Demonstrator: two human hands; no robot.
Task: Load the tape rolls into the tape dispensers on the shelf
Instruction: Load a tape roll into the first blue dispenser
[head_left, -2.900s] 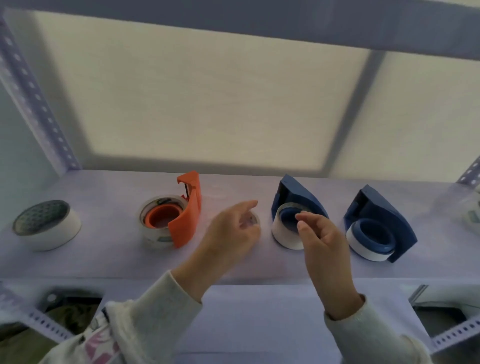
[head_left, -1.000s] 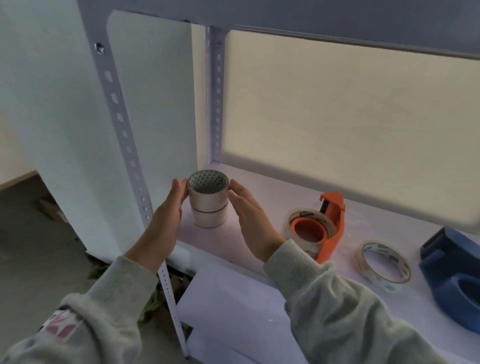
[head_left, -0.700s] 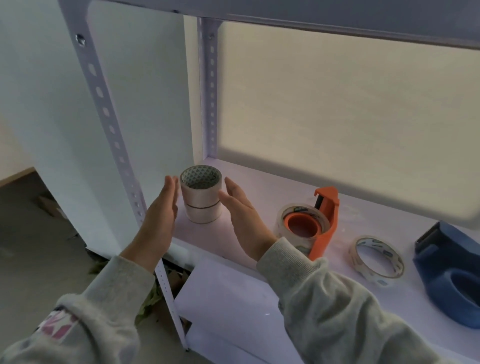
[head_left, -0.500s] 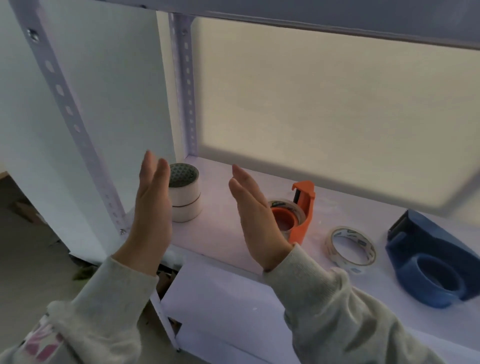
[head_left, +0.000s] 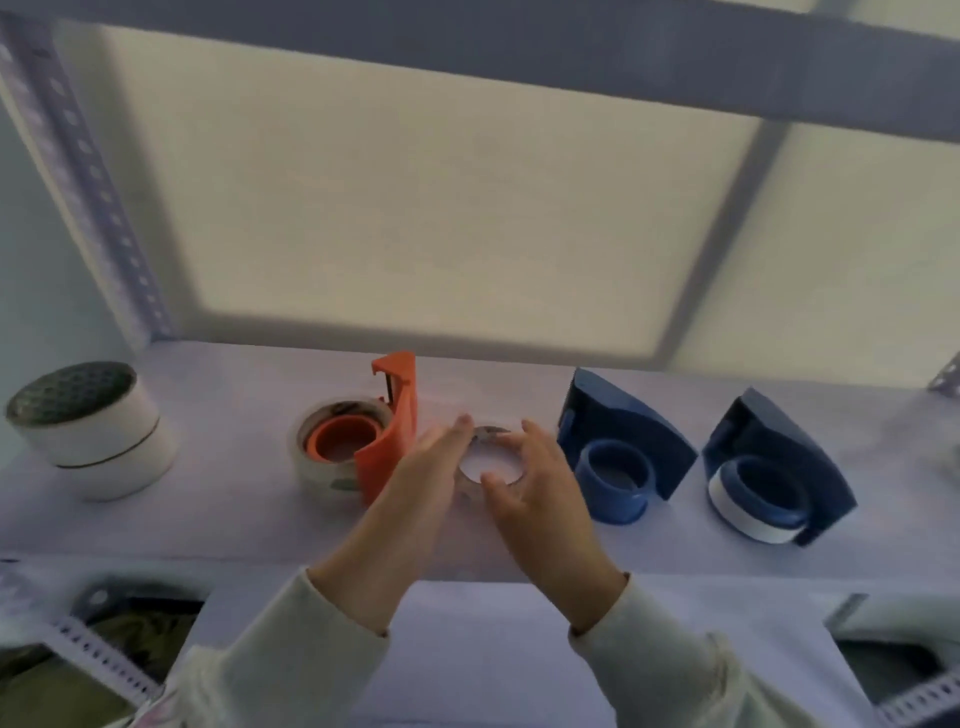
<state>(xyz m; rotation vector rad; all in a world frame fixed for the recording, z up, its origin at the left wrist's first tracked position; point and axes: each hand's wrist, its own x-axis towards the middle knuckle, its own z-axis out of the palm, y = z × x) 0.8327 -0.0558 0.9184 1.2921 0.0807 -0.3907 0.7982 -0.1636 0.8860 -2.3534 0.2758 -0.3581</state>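
Note:
A loose, thin clear tape roll (head_left: 492, 464) lies flat on the white shelf (head_left: 234, 525) between an orange dispenser (head_left: 390, 441) and an empty blue dispenser (head_left: 623, 452). My right hand (head_left: 540, 499) cups the roll, thumb on its near rim and fingers curled round its far side. My left hand (head_left: 423, 486) rests against the roll's left side with fingers stretched out. The orange dispenser carries a clear roll on its hub. A second blue dispenser (head_left: 779, 467), further right, carries a white roll.
Two white tape rolls (head_left: 88, 436) with a dark honeycomb top are stacked at the shelf's left end. A perforated upright (head_left: 88, 171) stands at the back left. The upper shelf beam (head_left: 519, 57) runs overhead. A lower shelf lies beneath my wrists.
My hands let go of the stacked white rolls at the left end and moved right to the loose clear roll. The view swung right, bringing both blue dispensers into sight.

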